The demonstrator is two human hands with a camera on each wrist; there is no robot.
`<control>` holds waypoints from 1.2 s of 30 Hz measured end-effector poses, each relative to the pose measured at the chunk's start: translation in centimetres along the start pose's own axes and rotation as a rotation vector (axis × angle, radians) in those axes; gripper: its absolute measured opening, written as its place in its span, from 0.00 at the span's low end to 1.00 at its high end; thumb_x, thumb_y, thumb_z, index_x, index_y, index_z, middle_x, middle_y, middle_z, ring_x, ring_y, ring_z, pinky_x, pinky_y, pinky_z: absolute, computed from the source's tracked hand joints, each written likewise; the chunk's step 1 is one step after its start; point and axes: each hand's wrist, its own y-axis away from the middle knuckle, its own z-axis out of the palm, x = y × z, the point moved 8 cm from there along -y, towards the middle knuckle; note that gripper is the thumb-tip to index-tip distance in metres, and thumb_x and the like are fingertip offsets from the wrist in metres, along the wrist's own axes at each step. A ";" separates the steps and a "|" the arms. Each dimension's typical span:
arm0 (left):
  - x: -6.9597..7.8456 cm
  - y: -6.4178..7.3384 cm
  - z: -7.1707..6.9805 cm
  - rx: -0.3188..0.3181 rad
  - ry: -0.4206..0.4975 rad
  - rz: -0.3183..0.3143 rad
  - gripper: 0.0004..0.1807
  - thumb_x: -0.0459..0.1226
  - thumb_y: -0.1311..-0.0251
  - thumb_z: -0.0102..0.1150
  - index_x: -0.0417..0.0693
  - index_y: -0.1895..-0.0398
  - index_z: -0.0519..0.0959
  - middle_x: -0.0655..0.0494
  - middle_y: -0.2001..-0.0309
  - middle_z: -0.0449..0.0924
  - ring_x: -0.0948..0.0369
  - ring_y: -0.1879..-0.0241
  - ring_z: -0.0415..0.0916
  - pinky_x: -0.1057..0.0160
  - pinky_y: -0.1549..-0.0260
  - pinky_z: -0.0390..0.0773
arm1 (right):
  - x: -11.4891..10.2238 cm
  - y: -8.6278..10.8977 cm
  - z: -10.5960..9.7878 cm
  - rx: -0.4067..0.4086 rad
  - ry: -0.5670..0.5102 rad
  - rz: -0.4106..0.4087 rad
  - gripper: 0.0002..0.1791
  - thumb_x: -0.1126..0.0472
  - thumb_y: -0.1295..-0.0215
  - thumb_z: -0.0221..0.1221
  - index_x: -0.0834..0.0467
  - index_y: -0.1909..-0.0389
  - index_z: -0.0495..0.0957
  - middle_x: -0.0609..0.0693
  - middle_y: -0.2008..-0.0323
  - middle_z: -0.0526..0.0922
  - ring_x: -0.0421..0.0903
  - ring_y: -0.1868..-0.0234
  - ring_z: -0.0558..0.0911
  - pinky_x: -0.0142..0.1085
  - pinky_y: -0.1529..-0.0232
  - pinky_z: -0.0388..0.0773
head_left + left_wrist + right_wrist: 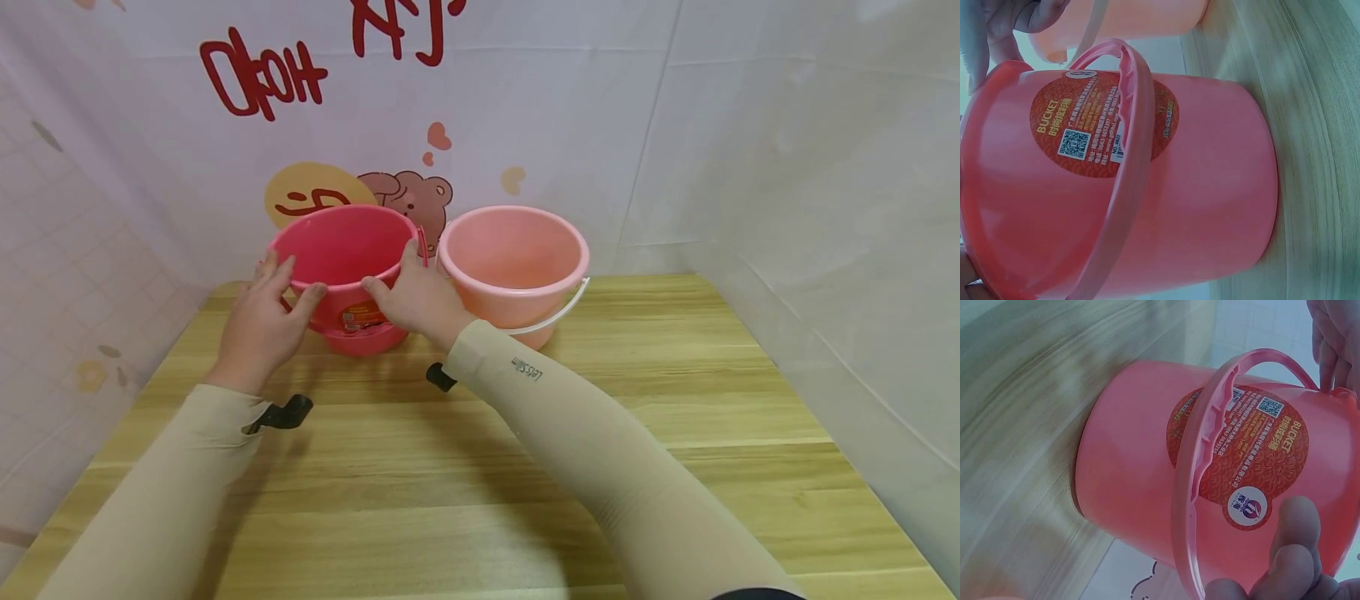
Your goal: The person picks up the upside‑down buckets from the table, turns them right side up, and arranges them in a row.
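Note:
A red plastic bucket [352, 342] stands upright near the back wall, with a label on its front. Its red handle [1138, 137] hangs down across that label. At the bucket's left rim, my left hand [262, 329] has its fingers spread and its thumb toward the front. My right hand [420, 292] reaches the right side of the same rim, with the thumb at the front and the index finger extended along the edge. Close to the right hand stands a pale pink bucket [517, 287] with a white handle [562, 312].
Both buckets stand on a wooden table [420, 508]. Behind them hangs a white cloth [585, 108] with red lettering and a printed bear. Pale cloth walls border the table at left and right. Black wrist mounts [288, 412] stick out by the sleeves.

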 end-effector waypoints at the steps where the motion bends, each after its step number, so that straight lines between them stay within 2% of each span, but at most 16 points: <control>1: 0.0 0.0 0.0 0.000 0.000 0.000 0.43 0.65 0.40 0.36 0.54 0.27 0.48 0.53 0.26 0.34 0.43 0.28 0.33 0.31 0.39 0.44 | 0.0 0.0 0.0 0.004 0.002 0.000 0.56 0.26 0.46 0.46 0.48 0.27 0.30 0.45 0.40 0.73 0.46 0.52 0.78 0.37 0.62 0.80; 4: 0.0 0.0 0.0 -0.002 -0.005 -0.009 0.43 0.66 0.40 0.36 0.54 0.27 0.48 0.53 0.26 0.33 0.44 0.28 0.32 0.29 0.41 0.46 | 0.0 0.0 0.0 0.002 -0.007 0.000 0.56 0.26 0.46 0.46 0.47 0.27 0.30 0.45 0.35 0.67 0.47 0.47 0.75 0.39 0.58 0.79; 12: 0.1 0.0 0.0 -0.003 -0.001 -0.005 0.43 0.65 0.40 0.36 0.53 0.27 0.48 0.52 0.26 0.34 0.44 0.28 0.31 0.30 0.40 0.44 | 0.0 0.0 0.0 0.003 -0.012 0.001 0.55 0.26 0.46 0.47 0.48 0.27 0.30 0.46 0.36 0.68 0.47 0.49 0.76 0.39 0.59 0.80; 17: 0.0 0.0 0.1 0.000 -0.011 -0.010 0.43 0.65 0.40 0.36 0.54 0.27 0.48 0.53 0.26 0.34 0.44 0.28 0.32 0.28 0.42 0.47 | 0.0 0.0 0.0 -0.001 -0.011 -0.003 0.55 0.26 0.45 0.46 0.48 0.27 0.30 0.46 0.37 0.69 0.45 0.54 0.79 0.39 0.61 0.80; 28: 0.0 -0.2 0.2 0.010 -0.015 0.000 0.43 0.65 0.40 0.37 0.53 0.27 0.48 0.51 0.26 0.35 0.44 0.28 0.33 0.31 0.38 0.43 | 0.1 -0.2 0.0 -0.007 -0.016 -0.004 0.56 0.26 0.46 0.46 0.47 0.27 0.30 0.46 0.41 0.73 0.43 0.66 0.80 0.37 0.64 0.80; 33: 0.0 -0.2 0.2 0.011 -0.013 -0.001 0.43 0.65 0.40 0.37 0.53 0.27 0.48 0.51 0.26 0.35 0.45 0.28 0.32 0.31 0.38 0.43 | 0.2 -0.4 0.0 -0.012 -0.026 -0.001 0.56 0.26 0.46 0.46 0.46 0.27 0.29 0.47 0.43 0.75 0.43 0.70 0.80 0.35 0.68 0.79; 36: 0.1 -0.3 0.2 0.010 -0.006 0.002 0.43 0.65 0.40 0.36 0.52 0.27 0.47 0.51 0.26 0.35 0.45 0.28 0.31 0.33 0.37 0.39 | 0.2 -0.5 0.1 -0.018 -0.037 0.002 0.56 0.26 0.46 0.47 0.46 0.28 0.28 0.48 0.47 0.77 0.42 0.74 0.80 0.33 0.72 0.77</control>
